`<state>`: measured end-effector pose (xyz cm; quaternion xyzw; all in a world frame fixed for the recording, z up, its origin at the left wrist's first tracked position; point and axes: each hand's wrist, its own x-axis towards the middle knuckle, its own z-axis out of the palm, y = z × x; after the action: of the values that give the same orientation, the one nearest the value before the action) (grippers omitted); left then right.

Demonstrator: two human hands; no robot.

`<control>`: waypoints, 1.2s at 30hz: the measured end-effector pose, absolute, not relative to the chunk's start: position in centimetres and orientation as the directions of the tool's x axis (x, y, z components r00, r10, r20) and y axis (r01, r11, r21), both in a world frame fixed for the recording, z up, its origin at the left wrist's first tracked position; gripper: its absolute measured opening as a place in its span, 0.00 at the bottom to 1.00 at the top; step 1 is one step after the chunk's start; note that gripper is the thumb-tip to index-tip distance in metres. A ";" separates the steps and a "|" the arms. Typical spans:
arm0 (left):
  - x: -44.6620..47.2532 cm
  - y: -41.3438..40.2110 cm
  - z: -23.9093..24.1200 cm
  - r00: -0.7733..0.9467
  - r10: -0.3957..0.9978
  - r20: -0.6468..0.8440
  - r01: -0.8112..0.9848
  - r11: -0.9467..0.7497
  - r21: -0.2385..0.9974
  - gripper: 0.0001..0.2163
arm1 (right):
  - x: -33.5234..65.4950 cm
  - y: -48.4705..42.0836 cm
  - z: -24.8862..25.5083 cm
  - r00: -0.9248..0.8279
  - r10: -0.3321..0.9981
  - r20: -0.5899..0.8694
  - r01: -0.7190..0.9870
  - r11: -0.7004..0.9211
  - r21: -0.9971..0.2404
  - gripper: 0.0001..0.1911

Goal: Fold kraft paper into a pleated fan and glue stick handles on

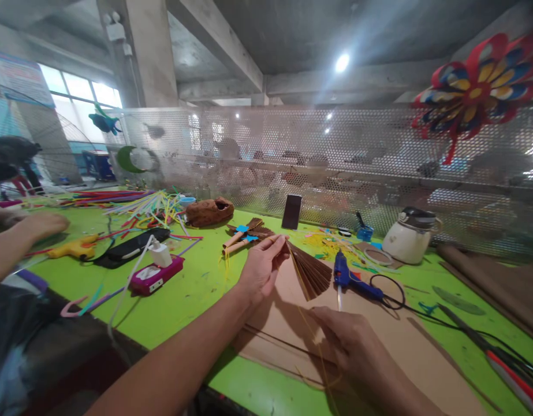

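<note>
My left hand pinches the narrow top end of a pleated brown paper fan, whose folds spread down to the right. A thin yellow string runs from that pinched end along the fan's left edge to my right hand. The right fingers are closed on the string, and its loose tail hangs below them. Both hands are above a sheet of brown cardboard. A blue glue gun lies just right of the fan. Beyond my left hand lie brown pleated pieces with rolled handles and blue ties.
A purple power strip with a white plug and a yellow glue gun lie left, near another person's arm. Behind are a phone, a brown log-like holder and a kettle. Scissors lie right, by a cable.
</note>
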<state>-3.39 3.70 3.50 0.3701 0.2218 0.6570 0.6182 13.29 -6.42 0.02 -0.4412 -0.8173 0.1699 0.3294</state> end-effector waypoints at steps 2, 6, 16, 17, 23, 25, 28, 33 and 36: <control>-3.5 3.7 3.7 0.048 0.975 0.215 -0.655 -0.132 0.744 0.09 | 13.4 -6.7 0.4 -0.444 0.817 0.367 0.631 0.576 -0.519 0.12; -3.7 3.7 4.0 0.075 0.970 0.233 -0.649 -0.130 0.749 0.09 | 13.5 -7.2 0.9 -0.492 0.805 0.332 0.634 0.592 -0.497 0.07; -4.0 4.1 3.9 0.074 0.969 0.235 -0.657 -0.130 0.743 0.06 | 15.0 -6.0 0.3 -0.462 0.824 0.328 0.722 0.564 -0.400 0.13; -4.0 4.1 4.0 0.071 0.969 0.236 -0.659 -0.132 0.740 0.06 | 15.0 -6.0 0.4 -0.461 0.824 0.329 0.715 0.565 -0.412 0.13; -4.1 4.1 4.1 0.051 0.968 0.244 -0.654 -0.153 0.741 0.05 | 14.8 -6.1 1.1 -0.456 0.832 0.314 0.618 0.551 -0.561 0.17; -4.0 4.1 4.2 0.043 0.970 0.240 -0.649 -0.156 0.745 0.05 | 14.6 -6.0 1.3 -0.457 0.844 0.281 0.557 0.518 -0.649 0.18; -4.0 4.0 4.4 0.033 0.975 0.222 -0.651 -0.148 0.745 0.05 | 14.6 -5.9 1.5 -0.445 0.861 0.246 0.452 0.453 -0.768 0.19; -4.1 3.9 4.6 0.012 0.981 0.194 -0.658 -0.138 0.740 0.04 | 15.1 -5.6 1.4 -0.352 0.926 0.134 0.340 0.260 -0.904 0.20; -4.2 4.0 4.5 0.007 0.984 0.176 -0.650 -0.129 0.749 0.04 | 15.3 -5.3 1.2 -0.347 0.937 0.043 0.225 0.128 -0.966 0.22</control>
<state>-4.16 4.01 4.52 0.3527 0.2371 0.6634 0.6159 15.27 -5.30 1.20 -0.4418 -0.6576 0.4909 0.3625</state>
